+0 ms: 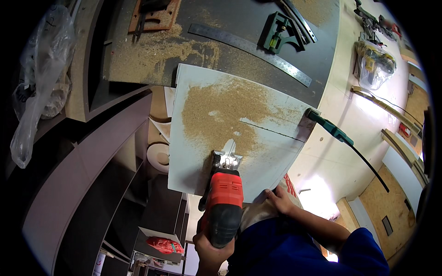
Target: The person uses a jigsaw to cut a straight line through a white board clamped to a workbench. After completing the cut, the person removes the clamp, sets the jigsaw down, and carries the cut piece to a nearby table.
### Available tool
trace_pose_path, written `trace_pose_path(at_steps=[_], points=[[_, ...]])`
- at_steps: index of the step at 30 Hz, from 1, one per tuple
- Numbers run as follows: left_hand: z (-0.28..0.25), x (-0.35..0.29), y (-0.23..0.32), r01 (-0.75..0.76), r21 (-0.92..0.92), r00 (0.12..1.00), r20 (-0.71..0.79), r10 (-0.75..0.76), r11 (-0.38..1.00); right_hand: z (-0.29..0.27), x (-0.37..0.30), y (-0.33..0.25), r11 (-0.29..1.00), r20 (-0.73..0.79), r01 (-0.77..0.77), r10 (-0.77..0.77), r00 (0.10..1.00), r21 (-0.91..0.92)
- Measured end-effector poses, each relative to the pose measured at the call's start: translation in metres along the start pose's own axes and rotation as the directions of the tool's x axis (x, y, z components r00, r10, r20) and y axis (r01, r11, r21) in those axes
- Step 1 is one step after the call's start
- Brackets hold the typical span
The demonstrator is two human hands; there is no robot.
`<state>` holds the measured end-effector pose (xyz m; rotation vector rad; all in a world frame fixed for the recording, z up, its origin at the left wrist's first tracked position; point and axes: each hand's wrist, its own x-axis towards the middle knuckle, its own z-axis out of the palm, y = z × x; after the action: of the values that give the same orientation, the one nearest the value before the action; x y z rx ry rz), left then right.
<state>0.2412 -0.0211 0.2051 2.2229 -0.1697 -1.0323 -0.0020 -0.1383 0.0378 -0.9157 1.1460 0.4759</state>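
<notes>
My left hand (212,252) is wrapped round the rear of a red and black jigsaw (224,195). The jigsaw's metal shoe (227,161) rests on a white board (271,172) heaped with sawdust (225,108). A dark cut line (271,130) runs across the board's right part. Just beyond the shoe, a narrow strip of the surface shows through the dust. At the board's near right edge, my right hand (280,201) has curled fingers against pale cloth or wrapping with red marks; what they grip is hidden. A green-handled clamp (334,130) sits on the board's right corner.
The board overhangs a dark, dusty worktable (184,57). On it lie a steel ruler (251,49) and a green square head with a level vial (277,33). Dark cabinet panels (87,179) stand left, near a hanging plastic bag (43,83). A bagged tool (375,64) lies right.
</notes>
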Motion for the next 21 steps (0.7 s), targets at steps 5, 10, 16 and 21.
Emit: trace_pose_path(at_steps=[5,10,16,21], points=[[-0.003,-0.003,0.001,0.045,0.019,0.999,0.028,-0.046,0.999,-0.002,0.002,0.006,0.999,0.008,-0.037,0.037,0.999,0.025],[-0.002,-0.003,0.002,0.021,0.043,1.000,0.005,-0.021,0.999,-0.002,0.000,-0.007,0.995,0.021,-0.102,0.102,0.995,0.021],[0.000,0.001,0.006,0.031,0.007,1.000,-0.001,-0.031,0.999,-0.002,0.000,-0.001,0.995,0.019,-0.086,0.085,0.996,0.047],[0.002,0.000,-0.001,0.016,-0.022,1.000,-0.019,-0.016,1.000,-0.002,0.001,0.000,0.995,0.010,-0.095,0.094,0.995,0.026]])
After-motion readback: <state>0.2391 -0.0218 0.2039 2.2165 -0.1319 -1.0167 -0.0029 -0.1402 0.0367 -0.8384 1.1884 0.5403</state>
